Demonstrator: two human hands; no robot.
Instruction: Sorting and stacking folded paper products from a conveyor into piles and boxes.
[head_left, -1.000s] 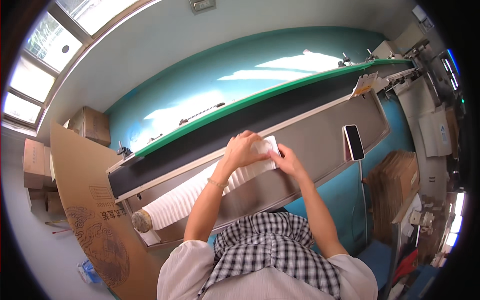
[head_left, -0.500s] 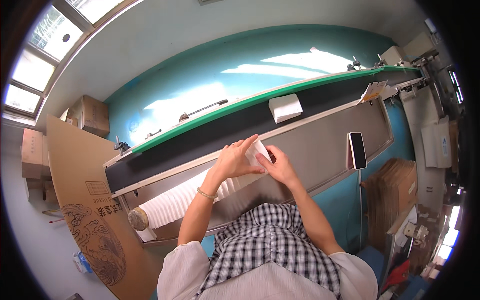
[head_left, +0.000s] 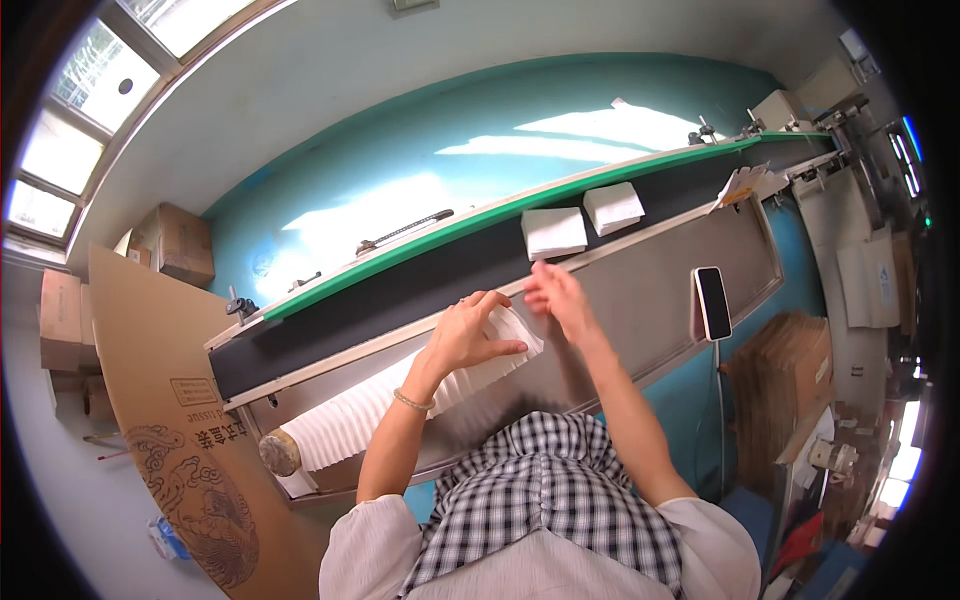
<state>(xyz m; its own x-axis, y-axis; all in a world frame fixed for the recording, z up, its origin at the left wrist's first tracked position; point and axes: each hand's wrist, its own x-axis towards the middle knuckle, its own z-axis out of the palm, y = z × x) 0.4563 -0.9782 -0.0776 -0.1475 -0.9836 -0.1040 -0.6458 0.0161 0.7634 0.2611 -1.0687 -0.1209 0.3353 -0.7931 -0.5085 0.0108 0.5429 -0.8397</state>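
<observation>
A long row of white folded tissue stacks (head_left: 375, 412) lies slantwise on the metal worktop, with a round brownish block (head_left: 279, 453) at its left end. My left hand (head_left: 468, 335) rests over the right end of this row, thumb and fingers apart. Beyond it, my right hand (head_left: 560, 300) hovers at the near edge of the black conveyor belt (head_left: 420, 285); its fingers are loosely stretched, slightly blurred, with nothing visible in them. Two white tissue stacks sit side by side on the belt: a nearer left one (head_left: 553, 232) and a right one (head_left: 613, 207).
A green rail (head_left: 400, 247) runs along the belt's far side. At the worktop's right stands a phone (head_left: 712, 302) on a stand. A large cardboard sheet (head_left: 150, 340) leans at left; flattened cartons (head_left: 780, 375) are stacked at right.
The tissue stack that both hands held now lies on the belt. The stack there before has shifted right. My right hand has come away from the left, which has settled on the row.
</observation>
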